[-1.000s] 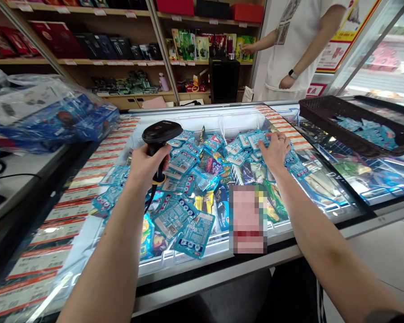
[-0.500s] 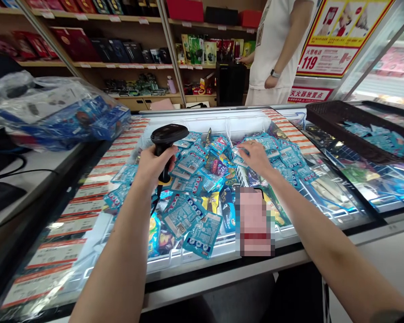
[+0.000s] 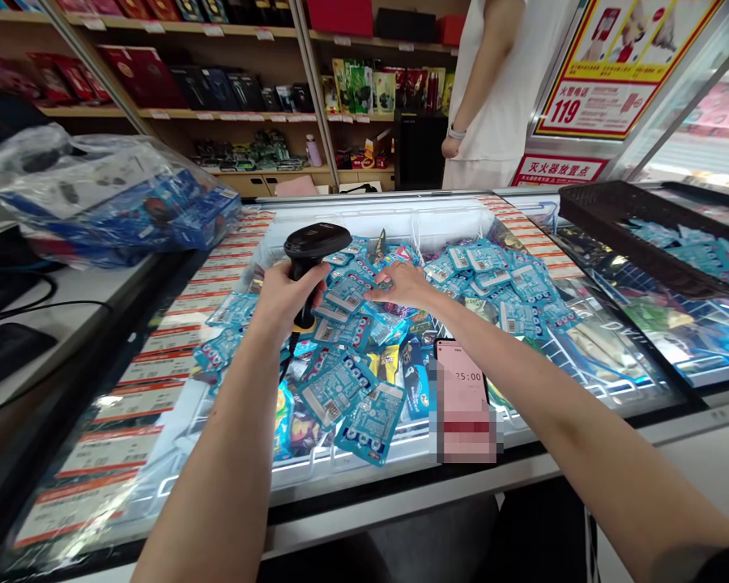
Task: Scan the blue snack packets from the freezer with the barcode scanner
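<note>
My left hand [image 3: 288,295] is wrapped round the grip of a black barcode scanner [image 3: 317,241], its head pointing right over blue packets. My right hand [image 3: 404,287] reaches left with thumb and fingers apart, just beside a heap of blue packets [image 3: 346,293]; I see nothing held in it. A second heap of the same packets [image 3: 492,271] lies to the right, beyond my right wrist. Two packets [image 3: 370,421] lie at the near side, their printed backs up. Below my right forearm rests a phone [image 3: 460,356] with a pink screen, partly blurred.
The packets lie on a glass-topped freezer with price labels [image 3: 139,397] along its left side. A brown basket [image 3: 613,231] with more blue packets stands at right. Plastic-wrapped boxes [image 3: 139,202] sit at left. A person in white [image 3: 498,97] stands beyond the freezer.
My right hand has moved left from the right heap to the left heap, its fingers now apart. The scanner stays in my left hand. The person behind has lowered an arm.
</note>
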The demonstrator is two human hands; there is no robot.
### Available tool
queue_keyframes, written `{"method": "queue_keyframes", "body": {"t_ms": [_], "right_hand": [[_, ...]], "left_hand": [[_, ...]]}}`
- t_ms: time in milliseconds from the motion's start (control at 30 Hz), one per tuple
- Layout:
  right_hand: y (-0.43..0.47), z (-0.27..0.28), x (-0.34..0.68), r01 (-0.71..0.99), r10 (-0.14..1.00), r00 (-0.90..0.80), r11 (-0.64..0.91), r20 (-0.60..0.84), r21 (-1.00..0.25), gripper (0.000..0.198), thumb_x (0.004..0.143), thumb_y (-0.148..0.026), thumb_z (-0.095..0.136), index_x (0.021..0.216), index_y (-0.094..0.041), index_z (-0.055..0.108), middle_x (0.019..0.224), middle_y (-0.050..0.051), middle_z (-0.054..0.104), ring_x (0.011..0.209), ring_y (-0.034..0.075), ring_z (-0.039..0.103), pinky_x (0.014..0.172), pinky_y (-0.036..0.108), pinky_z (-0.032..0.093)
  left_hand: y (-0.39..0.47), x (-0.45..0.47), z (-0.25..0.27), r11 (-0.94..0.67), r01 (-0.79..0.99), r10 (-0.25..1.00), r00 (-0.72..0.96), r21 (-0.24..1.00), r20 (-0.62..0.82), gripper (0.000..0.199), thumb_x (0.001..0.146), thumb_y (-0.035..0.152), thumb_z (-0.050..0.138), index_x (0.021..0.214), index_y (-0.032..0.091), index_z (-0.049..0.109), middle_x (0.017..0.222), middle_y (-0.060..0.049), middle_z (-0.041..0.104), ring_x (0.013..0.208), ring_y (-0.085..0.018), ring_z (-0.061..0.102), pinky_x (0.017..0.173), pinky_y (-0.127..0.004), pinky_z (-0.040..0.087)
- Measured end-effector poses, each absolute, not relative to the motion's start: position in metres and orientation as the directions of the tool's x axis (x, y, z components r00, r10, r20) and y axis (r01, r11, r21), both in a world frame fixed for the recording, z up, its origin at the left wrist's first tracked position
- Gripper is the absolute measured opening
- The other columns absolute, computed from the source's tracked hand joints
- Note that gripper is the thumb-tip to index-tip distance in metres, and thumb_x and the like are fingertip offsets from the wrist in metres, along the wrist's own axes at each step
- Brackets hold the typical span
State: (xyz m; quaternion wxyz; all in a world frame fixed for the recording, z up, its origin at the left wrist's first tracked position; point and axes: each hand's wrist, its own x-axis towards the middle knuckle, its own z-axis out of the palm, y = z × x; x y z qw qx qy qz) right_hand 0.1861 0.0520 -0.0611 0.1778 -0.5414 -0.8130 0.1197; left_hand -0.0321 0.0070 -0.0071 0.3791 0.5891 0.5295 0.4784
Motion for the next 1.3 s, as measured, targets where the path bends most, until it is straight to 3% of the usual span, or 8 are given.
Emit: {"method": "queue_keyframes", "body": {"t_ms": [167, 300, 400, 567, 800, 867, 967, 1300], "right_hand": [[0.052, -0.062, 0.182, 0.855, 0.94, -0.309, 0.342, 0.147, -0.391, 0.05, 0.069, -0.06, 0.074, 0.104, -0.024, 0.07, 0.118, 0.009, 0.063, 0.119, 0.033, 0.051, 0.096, 0.048, 0.04], [0.057, -0.061, 0.179, 0.856, 0.95, -0.29, 0.313, 0.118, -0.411, 0.053, 0.079, -0.068, 0.058, 0.108, -0.025, 0.069, 0.117, 0.011, 0.064, 0.118, 0.035, 0.052, 0.095, 0.051, 0.04], [0.06, -0.061, 0.173, 0.852, 0.951, -0.287, 0.308, 0.115, -0.423, 0.058, 0.081, -0.074, 0.048, 0.099, -0.024, 0.072, 0.113, 0.012, 0.066, 0.118, 0.036, 0.052, 0.095, 0.053, 0.039], [0.064, -0.063, 0.169, 0.832, 0.968, -0.223, 0.249, 0.111, -0.497, 0.045, 0.073, -0.065, 0.067, 0.084, -0.021, 0.07, 0.107, 0.01, 0.068, 0.112, 0.035, 0.056, 0.096, 0.053, 0.039], [0.067, -0.06, 0.199, 0.449, 0.988, -0.123, 0.136, 0.09, -0.883, 0.019, 0.081, -0.034, 0.065, 0.079, -0.019, 0.053, 0.074, 0.0, 0.066, 0.077, 0.018, 0.068, 0.074, 0.034, 0.054], [0.061, -0.057, 0.212, 0.198, 0.996, -0.064, 0.079, 0.068, -0.977, 0.019, 0.082, -0.03, 0.064, 0.082, -0.021, 0.047, 0.064, -0.003, 0.062, 0.071, 0.018, 0.07, 0.068, 0.034, 0.057], [0.05, -0.053, 0.236, -0.003, 0.989, 0.052, 0.14, 0.139, -0.99, 0.028, 0.077, -0.034, 0.07, 0.084, -0.023, 0.045, 0.058, -0.006, 0.058, 0.065, 0.02, 0.071, 0.064, 0.037, 0.06], [0.03, -0.072, 0.3, -0.022, 0.902, 0.348, 0.279, 0.254, -0.96, 0.042, 0.072, -0.046, 0.07, 0.098, -0.021, 0.048, 0.067, -0.004, 0.064, 0.066, 0.018, 0.071, 0.07, 0.039, 0.063]], "left_hand": [[0.006, -0.031, -0.01, -0.169, 0.31, 0.984, 0.0, 0.936, 0.178, 0.023, 0.073, 0.038, 0.063, 0.071, 0.016, 0.057, 0.057, -0.001, 0.056, 0.042, -0.009, 0.045, 0.041, -0.022, 0.034], [0.006, -0.029, -0.011, -0.174, 0.308, 0.981, -0.022, 0.935, 0.19, 0.021, 0.072, 0.037, 0.063, 0.071, 0.017, 0.057, 0.059, -0.002, 0.057, 0.043, -0.009, 0.046, 0.041, -0.023, 0.035], [0.006, -0.028, -0.011, -0.159, 0.311, 0.984, -0.029, 0.937, 0.176, 0.021, 0.072, 0.037, 0.063, 0.071, 0.017, 0.057, 0.059, -0.002, 0.057, 0.043, -0.009, 0.046, 0.041, -0.023, 0.035], [0.007, -0.029, -0.012, -0.151, 0.316, 0.986, -0.012, 0.937, 0.163, 0.023, 0.073, 0.039, 0.064, 0.07, 0.017, 0.057, 0.059, -0.001, 0.057, 0.042, -0.009, 0.046, 0.041, -0.023, 0.035], [0.005, -0.027, -0.009, -0.134, 0.32, 0.99, 0.006, 0.938, 0.14, 0.022, 0.073, 0.038, 0.064, 0.072, 0.017, 0.056, 0.06, -0.001, 0.057, 0.044, -0.009, 0.046, 0.042, -0.022, 0.035], [0.004, -0.025, -0.008, -0.126, 0.332, 0.991, 0.011, 0.935, 0.13, 0.022, 0.073, 0.038, 0.064, 0.073, 0.017, 0.056, 0.06, -0.001, 0.057, 0.043, -0.009, 0.046, 0.042, -0.022, 0.034], [0.001, -0.023, -0.007, -0.126, 0.343, 0.992, 0.065, 0.931, 0.111, 0.024, 0.073, 0.039, 0.064, 0.069, 0.017, 0.055, 0.056, -0.001, 0.055, 0.043, -0.009, 0.045, 0.043, -0.023, 0.034], [-0.005, -0.015, -0.004, -0.153, 0.398, 0.954, 0.299, 0.905, 0.03, 0.028, 0.076, 0.042, 0.062, 0.065, 0.019, 0.052, 0.048, 0.001, 0.05, 0.044, -0.011, 0.045, 0.049, -0.024, 0.039]]}}
